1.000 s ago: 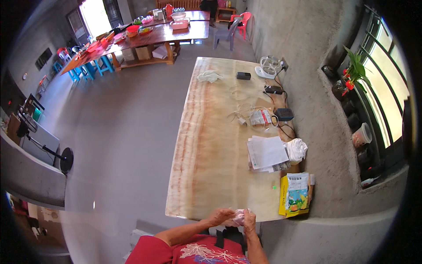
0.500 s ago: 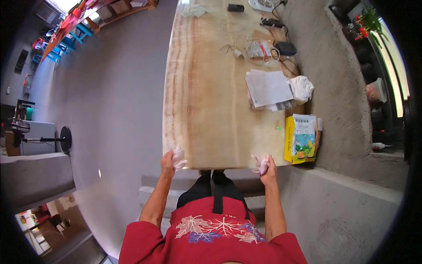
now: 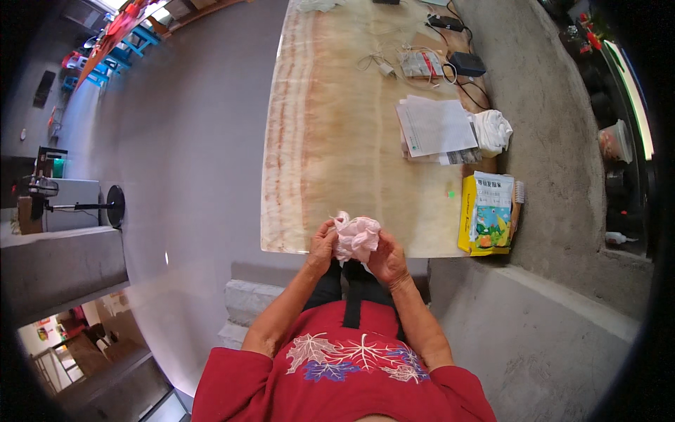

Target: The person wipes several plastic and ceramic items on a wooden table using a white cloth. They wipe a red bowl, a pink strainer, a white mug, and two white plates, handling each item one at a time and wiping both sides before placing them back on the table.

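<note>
Over the table's near edge, my two hands meet around a crumpled, pale pink bundle of thin cloth (image 3: 356, 238). My left hand (image 3: 323, 243) grips its left side, thumb and fingers closed on the folds. At the right side, my right hand (image 3: 387, 259) cups and holds the bundle, its palm turned partly up and some fingertips hidden behind the folds. Whether the bundle is one piece or two, I cannot tell. Beneath it lies the glossy, cream and brown streaked table (image 3: 337, 169).
At the table's right edge stand a yellow packet (image 3: 485, 214) and a brush (image 3: 519, 193). Farther back are stacked papers (image 3: 439, 126), a white cloth roll (image 3: 493, 132), cables and a black box (image 3: 467, 64). A concrete wall (image 3: 541, 162) borders the right; a fan (image 3: 116, 206) stands left.
My hands were wide apart at the table's corners, each with pale pink cloth in it. They have come together in the middle, and the cloth is now one bunched heap between them.
</note>
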Demonstrator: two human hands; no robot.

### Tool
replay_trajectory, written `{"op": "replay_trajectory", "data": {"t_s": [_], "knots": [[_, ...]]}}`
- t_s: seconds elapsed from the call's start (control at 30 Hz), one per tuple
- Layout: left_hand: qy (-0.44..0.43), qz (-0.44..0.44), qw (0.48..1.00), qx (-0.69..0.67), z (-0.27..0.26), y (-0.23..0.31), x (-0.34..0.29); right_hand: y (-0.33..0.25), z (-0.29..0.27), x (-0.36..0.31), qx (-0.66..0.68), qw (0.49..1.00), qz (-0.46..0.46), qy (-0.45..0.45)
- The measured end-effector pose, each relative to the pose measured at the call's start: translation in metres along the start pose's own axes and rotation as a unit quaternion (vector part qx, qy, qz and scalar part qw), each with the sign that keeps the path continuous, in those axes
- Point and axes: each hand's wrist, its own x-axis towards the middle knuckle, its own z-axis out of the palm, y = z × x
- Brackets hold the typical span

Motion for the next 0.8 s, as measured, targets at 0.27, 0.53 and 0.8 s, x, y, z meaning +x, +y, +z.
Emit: {"op": "replay_trajectory", "data": {"t_s": [0.27, 0.53, 0.8], "knots": [[-0.043, 0.024, 0.998, -0.047, -0.005, 0.024, -0.028, 0.018, -0.001, 0.02, -0.119, 0.993, 0.0, 0.012], [0.051, 0.182, 0.982, 0.025, -0.042, 0.064, -0.047, 0.047, 0.043, 0.049, -0.275, 0.957, 0.077, 0.054], [0.043, 0.21, 0.974, 0.074, -0.121, 0.121, -0.051, 0.113, 0.061, 0.11, -0.379, 0.911, -0.127, 0.096]]}}
